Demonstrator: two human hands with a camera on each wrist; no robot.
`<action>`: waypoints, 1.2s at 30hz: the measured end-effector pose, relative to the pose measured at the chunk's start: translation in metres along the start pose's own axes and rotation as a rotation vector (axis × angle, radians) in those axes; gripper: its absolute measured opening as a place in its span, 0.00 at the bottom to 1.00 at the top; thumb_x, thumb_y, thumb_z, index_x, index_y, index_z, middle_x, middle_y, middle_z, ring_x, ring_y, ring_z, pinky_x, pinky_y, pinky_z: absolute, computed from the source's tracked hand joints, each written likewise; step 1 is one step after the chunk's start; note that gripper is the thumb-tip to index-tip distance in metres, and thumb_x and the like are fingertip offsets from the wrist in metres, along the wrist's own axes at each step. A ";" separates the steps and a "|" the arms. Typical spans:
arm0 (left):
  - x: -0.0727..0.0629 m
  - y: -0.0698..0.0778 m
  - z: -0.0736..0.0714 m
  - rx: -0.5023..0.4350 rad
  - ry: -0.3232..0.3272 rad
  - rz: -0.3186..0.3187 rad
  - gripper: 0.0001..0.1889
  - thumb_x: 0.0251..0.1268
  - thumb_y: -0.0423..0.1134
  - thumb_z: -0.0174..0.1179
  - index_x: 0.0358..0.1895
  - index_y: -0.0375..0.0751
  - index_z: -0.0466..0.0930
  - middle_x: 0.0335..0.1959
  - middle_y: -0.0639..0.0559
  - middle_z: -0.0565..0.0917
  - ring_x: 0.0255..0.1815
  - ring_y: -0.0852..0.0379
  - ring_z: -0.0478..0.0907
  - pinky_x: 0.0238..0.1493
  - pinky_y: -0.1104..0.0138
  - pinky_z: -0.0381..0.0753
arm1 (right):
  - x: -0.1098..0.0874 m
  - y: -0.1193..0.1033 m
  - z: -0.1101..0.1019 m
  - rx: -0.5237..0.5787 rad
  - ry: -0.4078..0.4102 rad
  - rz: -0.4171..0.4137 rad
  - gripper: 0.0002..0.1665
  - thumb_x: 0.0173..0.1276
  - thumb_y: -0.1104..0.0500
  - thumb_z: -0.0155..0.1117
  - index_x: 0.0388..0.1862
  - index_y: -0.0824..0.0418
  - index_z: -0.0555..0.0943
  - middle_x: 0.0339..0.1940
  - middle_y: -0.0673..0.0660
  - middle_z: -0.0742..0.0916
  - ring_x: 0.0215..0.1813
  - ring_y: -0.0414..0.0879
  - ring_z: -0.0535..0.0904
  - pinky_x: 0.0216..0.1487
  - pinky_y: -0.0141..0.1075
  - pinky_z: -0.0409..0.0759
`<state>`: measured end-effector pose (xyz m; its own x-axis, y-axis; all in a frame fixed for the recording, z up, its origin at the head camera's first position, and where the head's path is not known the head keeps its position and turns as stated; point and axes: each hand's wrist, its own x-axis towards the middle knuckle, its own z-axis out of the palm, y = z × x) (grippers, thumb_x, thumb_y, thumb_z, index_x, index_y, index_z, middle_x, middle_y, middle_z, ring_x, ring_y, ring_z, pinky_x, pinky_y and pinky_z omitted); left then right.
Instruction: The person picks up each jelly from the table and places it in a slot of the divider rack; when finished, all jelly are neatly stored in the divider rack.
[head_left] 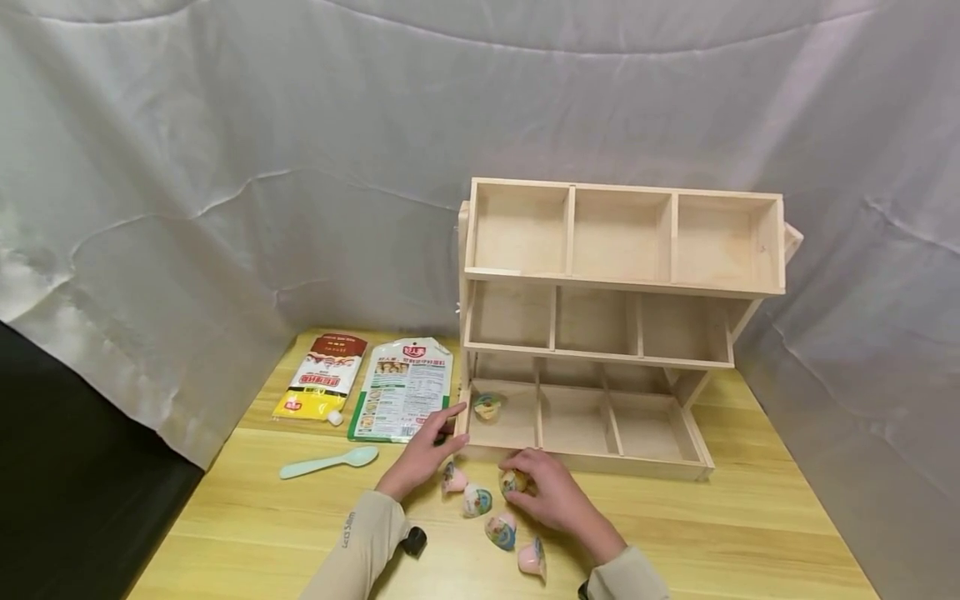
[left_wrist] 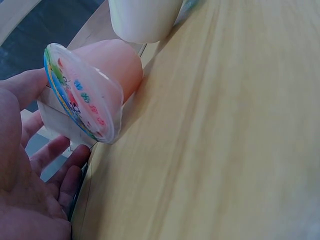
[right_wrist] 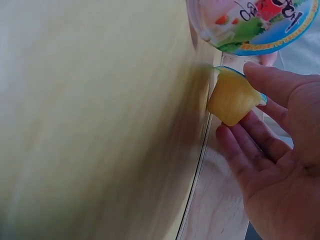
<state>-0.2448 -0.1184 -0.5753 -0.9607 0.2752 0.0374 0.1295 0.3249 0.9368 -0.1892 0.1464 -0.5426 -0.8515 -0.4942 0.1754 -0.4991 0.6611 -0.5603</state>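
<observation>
My right hand (head_left: 553, 493) pinches a yellow jelly cup (right_wrist: 231, 100) between thumb and fingers, just in front of the wooden rack (head_left: 585, 463). At the rack's lower left front corner is my left hand (head_left: 422, 454), its fingers extended and loosely bent around that corner. Close by it, a pink jelly cup (left_wrist: 112, 65) lies tipped on its side. A whitish jelly cup (head_left: 477, 500) and two more pink ones, a middle one (head_left: 501, 530) and a nearer one (head_left: 532, 558), trail toward me. One yellowish jelly cup (head_left: 487, 407) sits in the rack's bottom left compartment.
The rack has three stepped tiers, each split into three compartments. Left of it lie a green-edged white pouch (head_left: 402, 390), a red and yellow packet (head_left: 321, 377), a small white piece (head_left: 335, 417) and a pale green spoon (head_left: 330, 462). Grey cloth (head_left: 360, 183) hangs behind.
</observation>
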 end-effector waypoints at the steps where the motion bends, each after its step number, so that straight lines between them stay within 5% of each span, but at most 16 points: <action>1: 0.000 0.000 0.000 0.000 -0.001 -0.001 0.31 0.75 0.49 0.63 0.78 0.65 0.66 0.68 0.52 0.72 0.65 0.49 0.72 0.67 0.44 0.69 | 0.000 0.000 0.000 0.001 -0.003 0.001 0.22 0.65 0.58 0.77 0.58 0.56 0.86 0.55 0.50 0.87 0.55 0.50 0.83 0.59 0.52 0.81; 25: 0.000 0.002 0.000 0.060 -0.013 -0.003 0.32 0.77 0.53 0.60 0.80 0.64 0.63 0.73 0.50 0.69 0.68 0.47 0.71 0.69 0.44 0.69 | 0.001 -0.001 -0.003 0.005 -0.009 0.033 0.25 0.63 0.55 0.79 0.59 0.56 0.85 0.52 0.49 0.87 0.47 0.42 0.83 0.48 0.36 0.82; 36: -0.001 -0.001 -0.001 0.031 -0.024 0.009 0.32 0.76 0.53 0.61 0.80 0.64 0.63 0.74 0.50 0.69 0.68 0.46 0.71 0.70 0.41 0.68 | 0.003 -0.005 -0.013 0.029 0.013 0.019 0.25 0.66 0.54 0.77 0.61 0.56 0.85 0.48 0.46 0.86 0.47 0.43 0.84 0.50 0.40 0.85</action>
<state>-0.2445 -0.1201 -0.5760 -0.9533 0.2998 0.0368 0.1458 0.3501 0.9253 -0.1909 0.1489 -0.5292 -0.8626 -0.4746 0.1749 -0.4784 0.6530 -0.5871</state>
